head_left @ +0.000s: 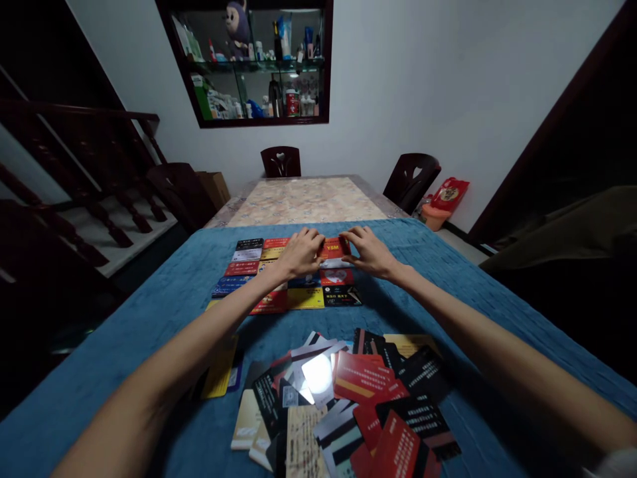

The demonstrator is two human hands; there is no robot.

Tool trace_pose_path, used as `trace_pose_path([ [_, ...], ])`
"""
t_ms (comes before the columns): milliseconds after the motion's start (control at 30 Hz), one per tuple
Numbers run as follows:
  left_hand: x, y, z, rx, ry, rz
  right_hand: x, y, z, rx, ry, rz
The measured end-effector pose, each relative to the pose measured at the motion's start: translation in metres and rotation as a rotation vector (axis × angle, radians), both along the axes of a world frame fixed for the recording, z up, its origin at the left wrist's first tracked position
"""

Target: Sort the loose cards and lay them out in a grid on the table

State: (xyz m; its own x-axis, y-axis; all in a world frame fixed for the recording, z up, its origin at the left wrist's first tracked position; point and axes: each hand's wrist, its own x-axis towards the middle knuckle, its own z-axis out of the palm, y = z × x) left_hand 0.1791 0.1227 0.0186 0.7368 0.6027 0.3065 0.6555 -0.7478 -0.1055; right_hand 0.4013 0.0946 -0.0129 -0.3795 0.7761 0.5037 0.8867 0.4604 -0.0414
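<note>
A red card with yellow "YSM" lettering (332, 248) lies at the far right of a grid of cards on the blue cloth. My left hand (303, 253) grips its left side with curled fingers, hiding part of the neighbouring cards. At its right side, my right hand (369, 252) holds the edge between thumb and fingers. Just below are a red card with a white heart (337, 276) and a black VIP card (342, 296). A yellow card (306, 299) sits left of the VIP card. My left forearm covers part of the grid's left side.
Nearer me spreads a loose, overlapping pile with red cards (363, 376), black cards (422, 422) and a shiny white card (318, 380). Left of it lies a yellow card (219, 372). The blue cloth (164, 318) covers the near table; chairs (412, 179) stand around the far end.
</note>
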Motion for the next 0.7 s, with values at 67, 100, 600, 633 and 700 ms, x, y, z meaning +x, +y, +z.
trace_pose_path([
  [67, 0.005, 0.013, -0.003, -0.041, -0.001, 0.009, 0.004, 0.012, -0.004, -0.05, 0.027, -0.021],
  [100, 0.007, 0.019, -0.005, -0.062, -0.003, 0.016, 0.006, 0.018, -0.006, -0.072, 0.039, -0.028],
  [600, 0.037, 0.088, -0.035, -0.265, 0.093, 0.119, 0.017, 0.068, -0.034, -0.278, 0.165, -0.063],
  [633, 0.037, 0.091, -0.036, -0.268, 0.094, 0.121, 0.016, 0.069, -0.034, -0.283, 0.171, -0.069],
  [700, 0.037, 0.094, -0.037, -0.274, 0.093, 0.122, 0.015, 0.07, -0.036, -0.29, 0.183, -0.082],
])
